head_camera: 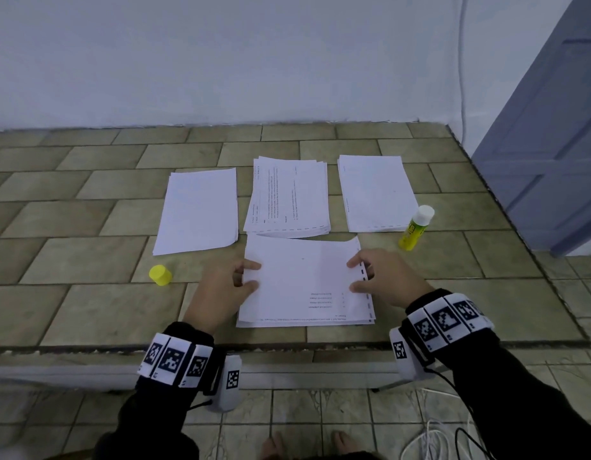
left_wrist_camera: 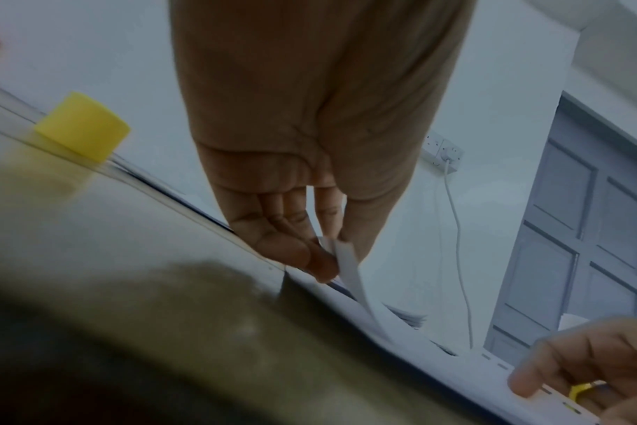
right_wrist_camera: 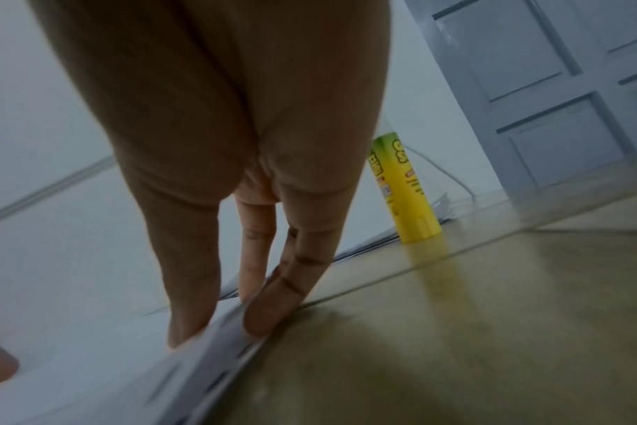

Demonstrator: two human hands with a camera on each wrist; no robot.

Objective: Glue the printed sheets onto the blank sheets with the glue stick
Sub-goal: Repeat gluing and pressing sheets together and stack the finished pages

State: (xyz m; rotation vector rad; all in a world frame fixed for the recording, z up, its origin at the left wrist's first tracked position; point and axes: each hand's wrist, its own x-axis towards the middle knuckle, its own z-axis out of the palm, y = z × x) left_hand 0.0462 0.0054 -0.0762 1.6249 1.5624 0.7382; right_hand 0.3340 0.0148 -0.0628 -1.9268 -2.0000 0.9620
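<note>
While both hands work the near sheet (head_camera: pixel 300 280), the glue stick (head_camera: pixel 415 227) stands idle and uncapped at the table's right, just beside the right pile (head_camera: pixel 375 194), with its yellow cap (head_camera: pixel 160 274) lying well apart on the left. The left hand (head_camera: pixel 226 287) pinches the sheet's left edge between thumb and fingers, lifting it a little (the left wrist view shows the paper curling up off what lies beneath). The right hand (head_camera: pixel 383 277) has thumb on top and fingers at the punched right edge, lightly gripping it; how tightly, I cannot tell.

Judging by this, the step in hand is laying or squaring a printed sheet over another sheet near the table's front edge. Whether glue is already on it cannot be seen. A blank pile (head_camera: pixel 197 207) sits at far left and a printed pile (head_camera: pixel 287 197) in the middle, both several sheets thick, so most of the task seems left. The right pile may be finished pairs, though that is a guess.
</note>
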